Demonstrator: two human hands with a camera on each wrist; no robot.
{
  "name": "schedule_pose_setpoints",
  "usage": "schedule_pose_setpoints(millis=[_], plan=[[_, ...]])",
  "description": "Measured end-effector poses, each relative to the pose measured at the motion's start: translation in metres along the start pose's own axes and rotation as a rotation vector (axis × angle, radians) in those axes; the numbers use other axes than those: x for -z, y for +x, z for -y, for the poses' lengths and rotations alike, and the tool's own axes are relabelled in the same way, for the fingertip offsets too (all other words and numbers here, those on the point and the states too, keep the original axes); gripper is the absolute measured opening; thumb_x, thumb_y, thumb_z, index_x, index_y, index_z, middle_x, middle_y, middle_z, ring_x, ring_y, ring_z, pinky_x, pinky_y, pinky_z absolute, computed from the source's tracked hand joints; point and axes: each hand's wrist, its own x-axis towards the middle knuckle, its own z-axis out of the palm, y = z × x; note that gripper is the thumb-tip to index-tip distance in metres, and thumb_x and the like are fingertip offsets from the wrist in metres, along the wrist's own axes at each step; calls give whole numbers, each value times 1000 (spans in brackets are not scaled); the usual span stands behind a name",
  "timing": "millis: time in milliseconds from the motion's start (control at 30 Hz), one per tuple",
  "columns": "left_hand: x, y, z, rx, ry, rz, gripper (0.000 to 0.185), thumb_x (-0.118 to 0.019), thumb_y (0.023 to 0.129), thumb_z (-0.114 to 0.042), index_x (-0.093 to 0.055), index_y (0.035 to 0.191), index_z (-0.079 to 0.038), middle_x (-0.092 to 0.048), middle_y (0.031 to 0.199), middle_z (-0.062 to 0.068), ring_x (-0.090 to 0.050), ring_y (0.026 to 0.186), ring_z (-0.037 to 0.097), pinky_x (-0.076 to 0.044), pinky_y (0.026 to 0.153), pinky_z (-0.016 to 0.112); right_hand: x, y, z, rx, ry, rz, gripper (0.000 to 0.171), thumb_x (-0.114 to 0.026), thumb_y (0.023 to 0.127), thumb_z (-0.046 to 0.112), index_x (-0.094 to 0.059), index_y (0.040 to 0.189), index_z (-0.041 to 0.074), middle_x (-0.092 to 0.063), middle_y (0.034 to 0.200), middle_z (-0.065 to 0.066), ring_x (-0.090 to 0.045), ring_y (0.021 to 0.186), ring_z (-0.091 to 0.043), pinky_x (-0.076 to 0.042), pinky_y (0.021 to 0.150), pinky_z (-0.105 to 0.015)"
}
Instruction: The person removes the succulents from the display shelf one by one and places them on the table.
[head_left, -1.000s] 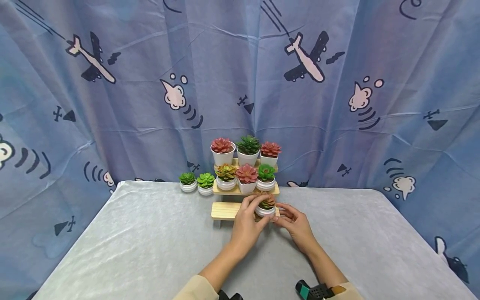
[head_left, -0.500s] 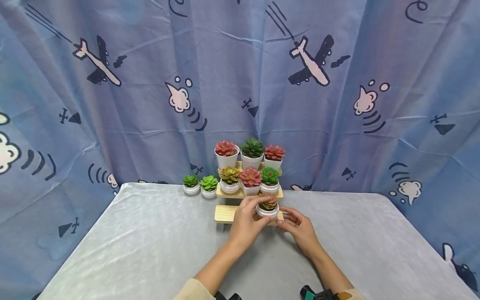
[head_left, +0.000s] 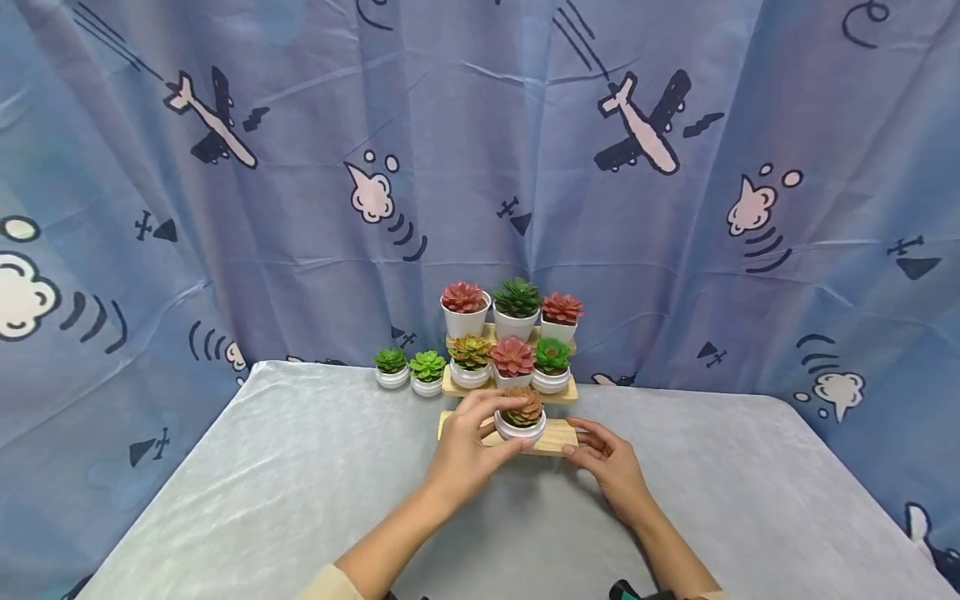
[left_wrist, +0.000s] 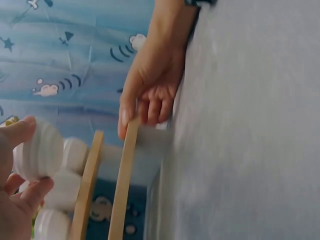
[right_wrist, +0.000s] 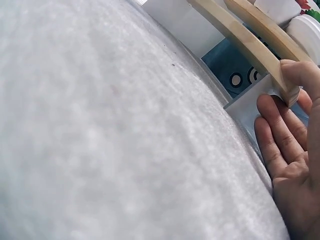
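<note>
A potted succulent (head_left: 521,414) with orange-brown leaves and a ribbed round white pot is in my left hand (head_left: 468,446), gripped between thumb and fingers. In the left wrist view this white pot (left_wrist: 42,150) hangs above the lowest board, a gap between them. My right hand (head_left: 611,471) pinches the right end of the bottom board of a wooden plant stand (head_left: 557,437). The right wrist view shows the thumb side on top of the board end (right_wrist: 287,85) and curled fingers below it.
Three potted succulents, including a dark green one (head_left: 517,300), fill the top step. Three more, with a pink one (head_left: 513,357) in the middle, stand on the second. Two small green succulents (head_left: 427,371) sit on the grey cloth left of the stand. A patterned curtain (head_left: 480,167) hangs behind.
My left hand has moved the orange-brown succulent leftward and up from the right end of the bottom board. My right hand has stayed at that end. The head view has shifted slightly.
</note>
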Motion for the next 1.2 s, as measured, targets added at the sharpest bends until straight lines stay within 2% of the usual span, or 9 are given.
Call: schedule_pose_setpoints(millis=[333,500,667,933,1200], plan=[[50,5,5,-93,128,-101,44,-85,79,-7,-73,121,-12,-61,132,14,-62,125,29,-58,97,33,1,1,2,-9,4,-8,52,-72,93,10,-54,141,-3,-65,124,-27,-70,93,0,-61,79,-21],[78,16,10,-136,240,-137,45,-85,80,-9,-72,123,-13,-62,131,12,-62,125,29,-59,96,37,0,1,1,-7,15,-4,53,-72,93,9,-54,141,-4,-65,124,-28,-71,93,-1,-61,79,-22],[107,34,16,-154,286,-178,47,-86,78,-5,-71,123,-9,-63,130,14,-63,124,30,-58,97,37,0,0,0,2,19,-3,53,-72,93,8,-53,141,-5,-66,122,-27,-71,91,-2,-61,79,-22],[148,62,35,-78,333,-250,49,-86,79,-6,-70,125,-6,-62,131,16,-60,127,33,-57,99,39,-2,0,-1,3,33,-1,52,-72,92,6,-53,140,-6,-67,119,-24,-71,91,-2,-61,78,-22],[169,75,61,25,351,-307,50,-84,81,-4,-68,129,-6,-59,136,20,-58,130,36,-54,104,42,0,0,-1,2,25,-6,52,-72,92,7,-54,140,-5,-67,119,-23,-71,92,-2,-61,77,-21]])
